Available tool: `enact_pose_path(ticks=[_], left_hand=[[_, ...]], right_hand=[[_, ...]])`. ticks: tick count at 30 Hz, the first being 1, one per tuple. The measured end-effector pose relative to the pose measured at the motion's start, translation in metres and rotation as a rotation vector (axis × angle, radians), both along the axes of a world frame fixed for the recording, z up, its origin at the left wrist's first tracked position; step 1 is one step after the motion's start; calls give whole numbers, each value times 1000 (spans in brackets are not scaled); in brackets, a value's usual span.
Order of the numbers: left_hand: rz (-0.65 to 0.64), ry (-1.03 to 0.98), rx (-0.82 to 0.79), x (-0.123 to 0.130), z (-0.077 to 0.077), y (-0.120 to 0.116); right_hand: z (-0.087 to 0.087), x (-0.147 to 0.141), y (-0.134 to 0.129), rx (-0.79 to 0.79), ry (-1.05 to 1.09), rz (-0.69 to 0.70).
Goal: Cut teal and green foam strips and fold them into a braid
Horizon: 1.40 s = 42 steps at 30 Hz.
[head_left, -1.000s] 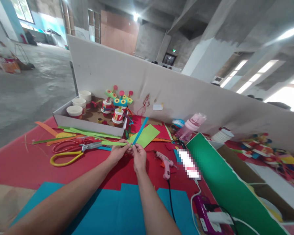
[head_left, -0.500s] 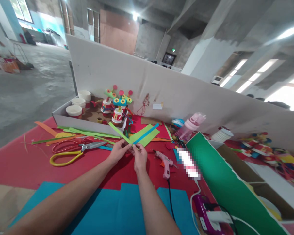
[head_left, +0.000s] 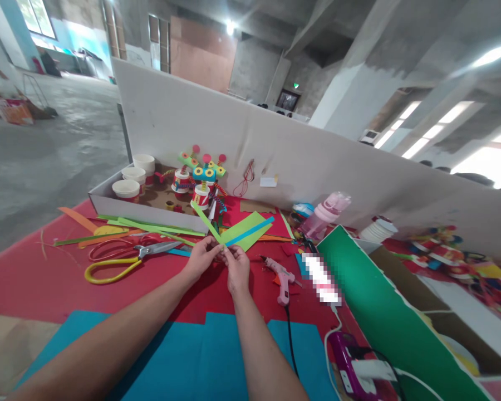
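Observation:
My left hand (head_left: 204, 259) and my right hand (head_left: 237, 267) meet over the red table, thumbs and fingertips pinched together. Between them is the crossing of two narrow paper strips: a light green strip (head_left: 206, 221) slanting up to the left and a blue strip (head_left: 253, 229) slanting up to the right. My fingers hide the joint itself. Beyond them lies a light green paper sheet (head_left: 250, 220). Scissors (head_left: 144, 253) with red and yellow handles rest left of my hands, and a pink glue gun (head_left: 281, 278) lies to the right.
At the back left, a shallow box (head_left: 150, 213) holds paper cups (head_left: 126, 189) and cup figures (head_left: 201, 195). Green paper strips (head_left: 150, 225) lie before it. A pink bottle (head_left: 325, 214), green-sided box (head_left: 359, 289) and purple power strip (head_left: 350, 365) stand right. Blue sheets (head_left: 183, 356) lie nearest me.
The strips have turned slightly clockwise: the green one's free end has shifted up and right, the blue one's end a little down and right. Both hands stay pinched together in nearly the same place.

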<state>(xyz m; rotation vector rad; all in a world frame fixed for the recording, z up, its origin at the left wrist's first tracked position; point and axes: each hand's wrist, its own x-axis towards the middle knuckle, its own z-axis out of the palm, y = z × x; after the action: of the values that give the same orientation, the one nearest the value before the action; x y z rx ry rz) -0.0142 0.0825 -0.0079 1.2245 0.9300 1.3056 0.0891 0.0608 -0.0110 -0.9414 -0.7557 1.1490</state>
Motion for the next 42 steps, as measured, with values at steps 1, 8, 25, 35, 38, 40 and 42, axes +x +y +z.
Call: enact_pose_path(ticks=[1, 8, 25, 35, 38, 40, 42], left_hand=[[-9, 4, 12, 0, 0, 0], [-34, -10, 9, -1, 3, -1], [-70, -5, 37, -1, 3, -1], [-27, -52, -37, -2, 9, -4], [-44, -70, -43, -2, 10, -4], [-43, -69, -38, -2, 10, -5], [-39, -61, -46, -2, 8, -4]], right_hand=[[0, 0, 0, 4, 2, -4], [0, 3, 0, -3, 60, 34], [-2, 5, 1, 8, -85, -25], [10, 4, -3, -23, 244, 106], [9, 3, -3, -15, 232, 89], [7, 2, -3, -4, 193, 90], [5, 2, -2, -13, 150, 87]])
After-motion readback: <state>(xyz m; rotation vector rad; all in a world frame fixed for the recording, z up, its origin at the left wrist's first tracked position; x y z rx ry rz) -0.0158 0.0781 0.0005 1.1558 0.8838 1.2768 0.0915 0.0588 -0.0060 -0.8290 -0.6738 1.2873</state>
